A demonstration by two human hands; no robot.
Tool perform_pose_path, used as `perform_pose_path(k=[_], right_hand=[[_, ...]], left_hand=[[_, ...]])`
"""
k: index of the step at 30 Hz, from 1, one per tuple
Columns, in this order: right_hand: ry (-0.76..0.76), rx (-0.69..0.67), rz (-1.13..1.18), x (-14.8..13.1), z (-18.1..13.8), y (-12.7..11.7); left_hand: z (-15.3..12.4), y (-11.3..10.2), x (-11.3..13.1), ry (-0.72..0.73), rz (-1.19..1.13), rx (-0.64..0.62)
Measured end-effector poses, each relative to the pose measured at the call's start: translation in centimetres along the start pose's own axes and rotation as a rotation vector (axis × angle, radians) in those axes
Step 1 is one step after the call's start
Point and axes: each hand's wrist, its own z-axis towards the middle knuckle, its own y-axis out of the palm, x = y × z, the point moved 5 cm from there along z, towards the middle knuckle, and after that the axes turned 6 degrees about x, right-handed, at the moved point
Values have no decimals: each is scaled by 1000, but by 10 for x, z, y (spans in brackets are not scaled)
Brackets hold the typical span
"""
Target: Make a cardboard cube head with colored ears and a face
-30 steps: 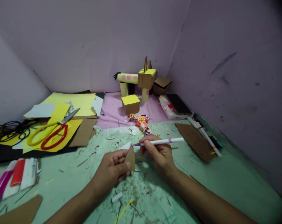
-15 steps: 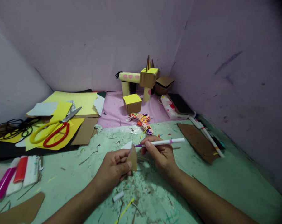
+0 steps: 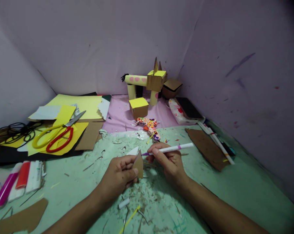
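Between the thumb and fingers of my left hand (image 3: pixel 123 172), a small pointed piece of cardboard (image 3: pixel 140 165) is held upright. My right hand (image 3: pixel 167 161) pinches a white marker (image 3: pixel 176 148) with a purple tip, much like a pen. That tip is close to the cardboard's right edge; whether it touches, I cannot tell. A white pointed piece (image 3: pixel 133 151) shows just behind my left fingers. Beyond my hands lies a flowery-patterned glue gun (image 3: pixel 150 125). Near my left wrist rests a small white cylinder (image 3: pixel 123 203).
Red-and-yellow-handled scissors (image 3: pixel 56 136) lie on paper sheets at left. At the back stand a cardboard-and-paper animal figure (image 3: pixel 137 79) and a yellow-topped box (image 3: pixel 139 109). A phone (image 3: pixel 189 108), a brown cardboard strip (image 3: pixel 206 148) and more markers (image 3: pixel 220 144) lie at right.
The marker tip has shifted slightly down along the cardboard's edge. Both hands keep their grips, and the whole view has moved very slightly.
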Motion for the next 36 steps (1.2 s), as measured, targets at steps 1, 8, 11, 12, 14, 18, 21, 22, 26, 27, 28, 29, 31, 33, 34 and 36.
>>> perform_pose_path(k=[1, 8, 11, 12, 14, 18, 21, 22, 26, 27, 28, 29, 31, 33, 34, 36], right_hand=[[0, -1, -5, 0, 0, 0], [-12, -32, -7, -1, -1, 0], [-2, -58, 8, 0, -1, 0], [1, -58, 19, 1, -1, 0], [4, -41, 51, 1, -1, -1], [5, -38, 58, 2, -2, 0], [19, -85, 6, 3, -4, 2], [26, -103, -4, 3, -4, 3], [41, -105, 41, 4, -5, 1], [39, -84, 65, 4, -5, 1], [37, -66, 83, 4, -4, 0], [37, -59, 90, 4, -3, 0], [45, -68, 72, 5, -3, 1], [60, -95, 41, 5, -3, 3], [66, -112, 32, 5, -3, 3], [70, -130, 39, 5, -4, 3]], left_hand=[[0, 0, 0, -2, -6, 3], [4, -1, 1, 2, -10, 5], [3, -1, 0, 12, -10, 0], [3, -1, 0, 17, -7, -3], [3, -1, 0, 26, -4, -7], [3, -2, 0, 27, -14, 4], [4, -4, -3, 22, -21, 19], [4, -5, -3, 24, -19, 18], [5, -5, -4, 45, -7, -1], [5, -5, -3, 48, -5, 0], [5, -5, -3, 50, -4, 2], [5, -5, -3, 52, -3, 4], [5, -5, -2, 58, -5, 7], [5, -6, -2, 65, -11, 9], [5, -6, -2, 68, -14, 9], [5, -7, -2, 74, -16, 14]])
